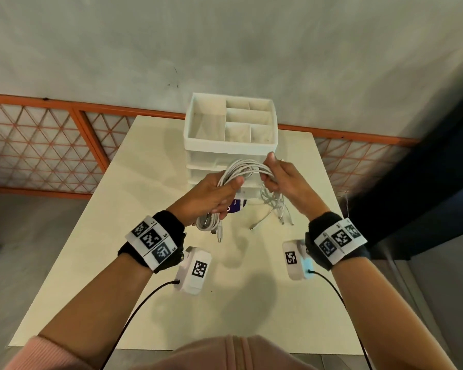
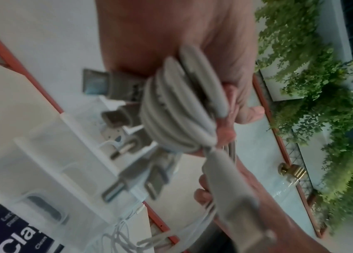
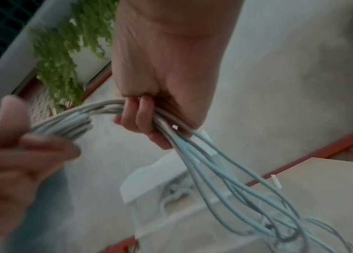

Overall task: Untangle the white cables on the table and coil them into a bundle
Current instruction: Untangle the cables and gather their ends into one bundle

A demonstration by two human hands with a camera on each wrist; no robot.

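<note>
Both hands are gripping the white cables (image 1: 247, 168) above the table (image 1: 150, 166), just near of a white drawer organizer (image 1: 231, 124). The left hand (image 1: 214, 194) is curling around the coiled end, the right hand (image 1: 284, 180) closing on the strands. Only the left wrist view is showing plugs (image 2: 114, 83) jutting from the coil. The bundle is arching left to right, loose ends dangling tableward.
</note>
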